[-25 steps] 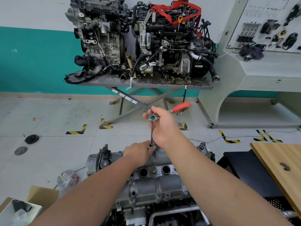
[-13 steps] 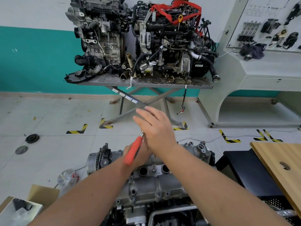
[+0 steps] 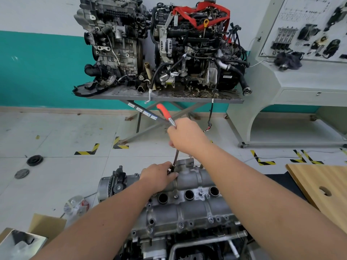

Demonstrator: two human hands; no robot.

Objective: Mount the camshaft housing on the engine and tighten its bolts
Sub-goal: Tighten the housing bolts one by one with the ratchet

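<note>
While no writing reads clearly, right hand gripping the red-handled ratchet, left hand pinching its extension at the camshaft housing.

The ratchet handle is red, the camshaft housing grey. Yellow-and-black striped floor markings cross pale tiles.

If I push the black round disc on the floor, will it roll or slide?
The black round disc lies flat on the tiled floor, so it would likely slide, not roll. It looks rigid and probably fairly heavy for its size.
</note>
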